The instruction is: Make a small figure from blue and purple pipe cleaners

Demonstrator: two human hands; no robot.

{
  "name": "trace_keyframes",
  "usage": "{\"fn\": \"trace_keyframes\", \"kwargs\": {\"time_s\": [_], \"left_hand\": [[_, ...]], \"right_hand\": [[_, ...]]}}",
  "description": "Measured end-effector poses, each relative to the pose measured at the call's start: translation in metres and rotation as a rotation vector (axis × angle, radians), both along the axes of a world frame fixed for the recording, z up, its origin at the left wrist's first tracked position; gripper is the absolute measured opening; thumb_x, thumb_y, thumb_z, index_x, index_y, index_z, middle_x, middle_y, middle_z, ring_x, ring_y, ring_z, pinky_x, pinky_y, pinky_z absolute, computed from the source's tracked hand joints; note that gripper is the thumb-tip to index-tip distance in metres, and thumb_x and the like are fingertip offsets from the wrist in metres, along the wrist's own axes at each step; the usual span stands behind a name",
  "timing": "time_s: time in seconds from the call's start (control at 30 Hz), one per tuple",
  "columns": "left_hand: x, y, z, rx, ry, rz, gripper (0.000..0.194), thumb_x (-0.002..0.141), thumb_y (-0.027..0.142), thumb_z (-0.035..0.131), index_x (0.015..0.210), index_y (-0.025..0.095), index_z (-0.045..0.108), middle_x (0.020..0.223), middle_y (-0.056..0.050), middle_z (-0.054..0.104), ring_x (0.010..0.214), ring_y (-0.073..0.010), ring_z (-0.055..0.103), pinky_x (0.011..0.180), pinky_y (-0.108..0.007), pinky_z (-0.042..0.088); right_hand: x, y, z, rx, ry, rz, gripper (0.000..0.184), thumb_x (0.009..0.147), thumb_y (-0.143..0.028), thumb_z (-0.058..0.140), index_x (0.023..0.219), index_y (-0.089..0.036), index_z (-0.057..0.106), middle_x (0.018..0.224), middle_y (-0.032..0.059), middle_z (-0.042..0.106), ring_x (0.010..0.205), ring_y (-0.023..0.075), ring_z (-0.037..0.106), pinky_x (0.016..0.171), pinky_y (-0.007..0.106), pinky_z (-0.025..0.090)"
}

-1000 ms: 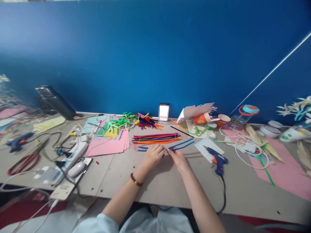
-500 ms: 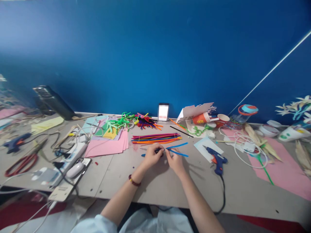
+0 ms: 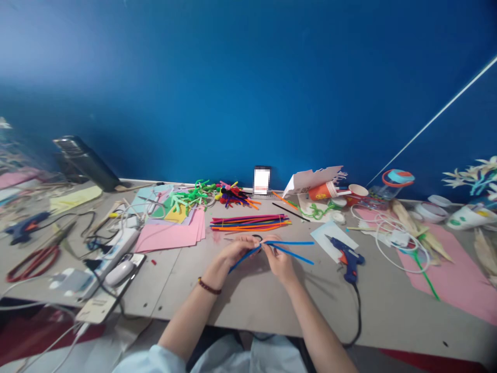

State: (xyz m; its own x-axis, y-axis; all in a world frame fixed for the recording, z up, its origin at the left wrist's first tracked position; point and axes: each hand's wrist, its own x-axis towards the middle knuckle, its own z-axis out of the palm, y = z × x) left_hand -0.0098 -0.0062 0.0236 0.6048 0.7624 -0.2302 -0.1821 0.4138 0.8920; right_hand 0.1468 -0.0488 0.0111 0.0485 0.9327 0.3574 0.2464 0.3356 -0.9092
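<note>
My left hand [image 3: 235,250] and my right hand [image 3: 280,260] meet just above the table, fingers closed around blue pipe cleaners [image 3: 297,243]. Two blue lengths fan out to the right past my right hand. Another blue end [image 3: 244,258] slants down to the left across my left palm. At my left fingertips shows a black loop [image 3: 257,237], like a scissors handle; a thin tip sticks out on that hand's far left. Where the strands meet, my fingers cover them. Just beyond lies a banded bundle of coloured pipe cleaners [image 3: 250,222].
A blue glue gun [image 3: 349,257] lies at right, its cord trailing over the front edge. Pink paper [image 3: 171,235], a power strip [image 3: 112,254] and red-handled scissors [image 3: 37,259] are at left. A phone [image 3: 262,180] stands against the blue wall. Paper cups [image 3: 323,190] lie behind.
The blue pipe cleaners have come up off the table in my hands. Their right ends have swung nearer me, and the left end now points down toward me across my left palm.
</note>
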Motion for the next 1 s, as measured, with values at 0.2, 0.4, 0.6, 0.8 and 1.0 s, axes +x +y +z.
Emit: {"fn": "trace_keyframes", "kwargs": {"time_s": [0.2, 0.4, 0.6, 0.8, 1.0], "left_hand": [[0.006, -0.003, -0.005, 0.033, -0.086, 0.028, 0.018, 0.064, 0.030, 0.071, 0.066, 0.013, 0.066, 0.061, -0.003, 0.057, 0.053, -0.0096, 0.048, 0.047, -0.021, 0.036], [0.007, -0.004, -0.003, 0.173, 0.050, 0.170, 0.025, 0.066, 0.036, 0.073, 0.069, 0.011, 0.066, 0.062, -0.004, 0.060, 0.054, -0.0094, 0.051, 0.051, -0.021, 0.037], [0.017, -0.008, -0.005, 0.263, 0.066, 0.339, 0.035, 0.061, 0.044, 0.076, 0.074, 0.013, 0.065, 0.066, -0.003, 0.062, 0.057, -0.0117, 0.056, 0.056, -0.024, 0.044], [0.023, -0.008, -0.011, 0.480, 0.146, 0.449, 0.027, 0.068, 0.039, 0.071, 0.071, 0.013, 0.066, 0.069, -0.004, 0.061, 0.060, -0.0120, 0.056, 0.056, -0.024, 0.045], [0.024, -0.012, -0.013, 0.479, 0.136, 0.372, 0.024, 0.074, 0.037, 0.066, 0.079, 0.014, 0.063, 0.067, -0.002, 0.060, 0.052, -0.0103, 0.054, 0.050, -0.023, 0.042]], "right_hand": [[0.002, 0.003, -0.002, -0.074, 0.081, -0.021, 0.012, 0.079, -0.039, 0.056, 0.075, -0.029, 0.063, 0.083, 0.0039, 0.066, 0.087, 0.0228, 0.060, 0.084, 0.035, 0.044], [-0.001, 0.003, -0.004, -0.296, 0.322, -0.009, 0.020, 0.073, -0.044, 0.063, 0.078, -0.025, 0.066, 0.083, 0.0045, 0.069, 0.085, 0.0241, 0.062, 0.082, 0.036, 0.046], [-0.001, 0.010, -0.009, -0.425, 0.616, -0.025, 0.033, 0.068, -0.052, 0.066, 0.066, -0.020, 0.062, 0.068, 0.0037, 0.067, 0.070, 0.0195, 0.062, 0.071, 0.033, 0.048], [-0.004, 0.011, -0.011, -0.448, 0.712, 0.045, 0.033, 0.064, -0.042, 0.074, 0.082, -0.018, 0.061, 0.079, 0.0033, 0.068, 0.071, 0.0166, 0.063, 0.067, 0.029, 0.049], [-0.007, 0.007, -0.004, -0.451, 0.656, 0.076, 0.038, 0.061, -0.039, 0.075, 0.090, -0.020, 0.060, 0.080, 0.0007, 0.066, 0.056, 0.0132, 0.058, 0.047, 0.025, 0.046]]}}
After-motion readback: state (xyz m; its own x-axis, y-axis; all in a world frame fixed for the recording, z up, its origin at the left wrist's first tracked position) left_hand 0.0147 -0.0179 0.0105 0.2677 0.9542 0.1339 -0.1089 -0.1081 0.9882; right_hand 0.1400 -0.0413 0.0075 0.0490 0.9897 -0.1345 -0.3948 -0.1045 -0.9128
